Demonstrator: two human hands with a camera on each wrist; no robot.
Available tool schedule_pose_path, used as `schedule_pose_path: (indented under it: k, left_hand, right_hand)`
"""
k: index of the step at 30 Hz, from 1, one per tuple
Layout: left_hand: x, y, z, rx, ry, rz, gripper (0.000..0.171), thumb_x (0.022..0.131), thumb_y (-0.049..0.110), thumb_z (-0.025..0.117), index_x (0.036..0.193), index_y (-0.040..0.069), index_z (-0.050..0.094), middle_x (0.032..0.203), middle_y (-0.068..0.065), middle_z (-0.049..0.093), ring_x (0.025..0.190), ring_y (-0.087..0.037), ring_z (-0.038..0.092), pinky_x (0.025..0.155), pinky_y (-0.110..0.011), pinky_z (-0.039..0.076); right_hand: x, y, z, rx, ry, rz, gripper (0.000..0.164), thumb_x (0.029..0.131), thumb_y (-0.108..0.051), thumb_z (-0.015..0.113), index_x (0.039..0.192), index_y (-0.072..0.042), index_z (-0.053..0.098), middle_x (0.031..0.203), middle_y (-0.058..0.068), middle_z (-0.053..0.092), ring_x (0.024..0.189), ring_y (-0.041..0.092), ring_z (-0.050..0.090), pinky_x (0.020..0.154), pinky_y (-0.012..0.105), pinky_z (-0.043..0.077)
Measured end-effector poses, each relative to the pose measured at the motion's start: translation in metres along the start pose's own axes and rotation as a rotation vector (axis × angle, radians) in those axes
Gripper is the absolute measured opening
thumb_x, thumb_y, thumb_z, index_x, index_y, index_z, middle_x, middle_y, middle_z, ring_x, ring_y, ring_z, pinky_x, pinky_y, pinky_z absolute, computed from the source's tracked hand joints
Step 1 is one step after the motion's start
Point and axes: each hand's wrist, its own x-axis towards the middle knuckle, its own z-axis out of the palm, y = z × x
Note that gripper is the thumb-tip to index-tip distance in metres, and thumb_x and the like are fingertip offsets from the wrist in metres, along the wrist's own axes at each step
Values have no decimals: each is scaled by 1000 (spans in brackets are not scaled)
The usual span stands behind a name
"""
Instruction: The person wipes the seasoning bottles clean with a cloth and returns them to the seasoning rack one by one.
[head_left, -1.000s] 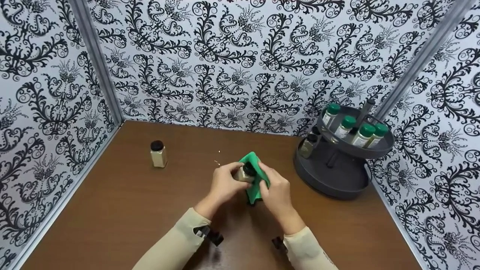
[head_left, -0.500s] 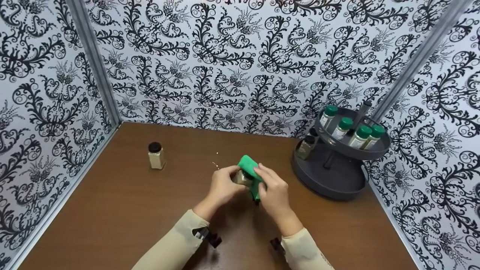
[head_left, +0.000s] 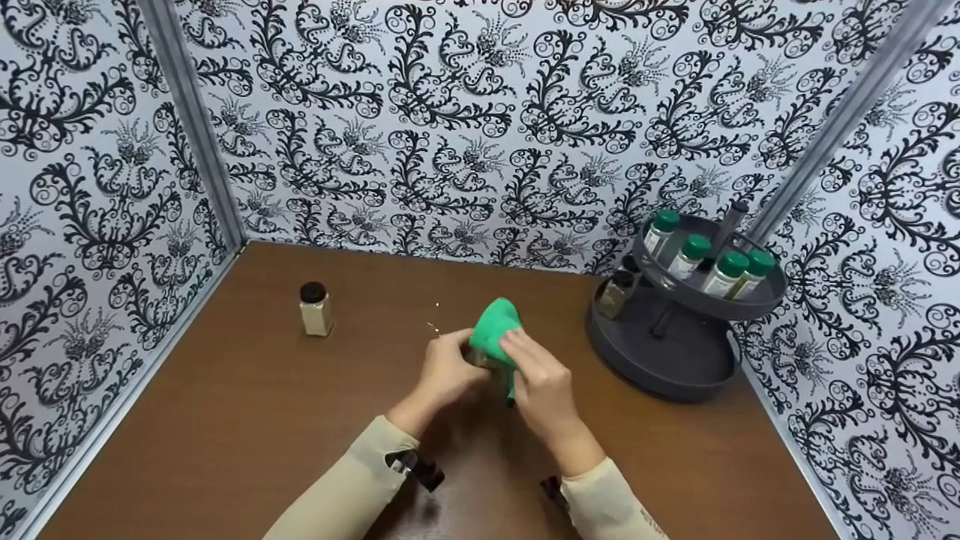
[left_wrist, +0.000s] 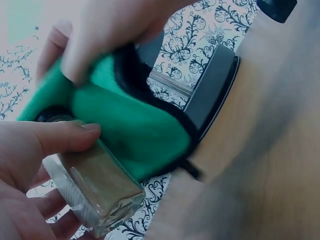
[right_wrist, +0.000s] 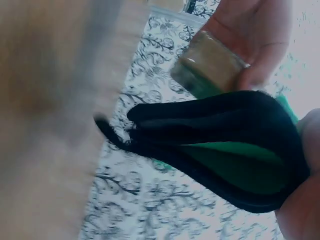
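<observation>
My left hand [head_left: 448, 373] grips a square glass spice jar [left_wrist: 102, 182] holding tan powder, tilted above the table. A green cloth [head_left: 493, 328] with black edging and a small black loop is held in my right hand [head_left: 546, 390], folded over the jar's top. In the left wrist view the cloth hides most of the black lid [left_wrist: 54, 113], and my left thumb lies along the jar's shoulder. From the right wrist, the cloth's black hem [right_wrist: 200, 107] bulges open below the jar.
Another black-capped spice jar [head_left: 316, 313] stands on the brown table [head_left: 360, 420] at the left. At the right is a dark two-tier rack [head_left: 667, 375], with several green-capped jars [head_left: 726, 274] on top and black-capped jars [head_left: 616, 296] below. Pale crumbs [head_left: 433, 328] lie mid-table. Patterned walls enclose the table.
My right hand has brought the green cloth up and leftward over the jar's lid, which was uncovered a second ago. My left hand keeps its hold on the jar in nearly the same place.
</observation>
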Motion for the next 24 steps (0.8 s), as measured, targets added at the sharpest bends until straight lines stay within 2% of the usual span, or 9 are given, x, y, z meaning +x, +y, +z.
schedule_pose_path:
  k: [2, 3, 9, 16, 21, 24]
  left_hand:
    - [1, 0, 1, -5, 1, -8, 42, 65, 7, 87, 106, 12, 80, 94, 0, 79, 83, -16, 67, 76, -31, 57]
    - [1, 0, 1, -9, 0, -11, 43, 65, 8, 88, 107, 12, 80, 94, 0, 80, 84, -16, 68, 77, -32, 58]
    - [1, 1, 2, -21, -6, -28, 54, 67, 16, 96, 118, 12, 80, 105, -3, 81, 95, -22, 73, 83, -37, 60]
    - [-1, 0, 1, 26, 68, -30, 48, 68, 13, 90, 115, 15, 81, 100, -1, 77, 89, -19, 69, 78, -36, 60]
    - [-1, 1, 2, 72, 98, 1, 53, 65, 16, 96, 116, 13, 82, 100, -4, 74, 89, -18, 67, 80, -35, 59]
    - [-1, 3, 2, 71, 96, 1, 53, 64, 17, 98, 115, 11, 81, 100, -5, 74, 90, -19, 68, 80, -36, 59]
  right_hand:
    - [0, 0, 0, -20, 16, -36, 46, 82, 18, 68, 121, -4, 79, 123, 13, 79, 115, 33, 76, 96, 41, 61]
    - [-1, 0, 1, -24, 20, -27, 46, 82, 18, 67, 121, -4, 79, 122, 13, 79, 115, 33, 76, 97, 40, 61]
    - [-2, 4, 2, -35, -27, 132, 53, 78, 22, 68, 125, 0, 76, 124, 17, 78, 114, 34, 76, 93, 45, 63]
    - [3, -3, -3, -48, -60, 40, 52, 78, 19, 72, 125, -2, 76, 126, 16, 77, 117, 36, 75, 93, 45, 63]
    - [1, -1, -3, -102, -91, 150, 54, 78, 20, 71, 127, -2, 75, 125, 16, 77, 113, 34, 76, 92, 46, 64]
    - [1, -3, -4, -115, -85, 146, 56, 77, 21, 70, 127, -3, 75, 124, 15, 78, 112, 33, 77, 91, 46, 64]
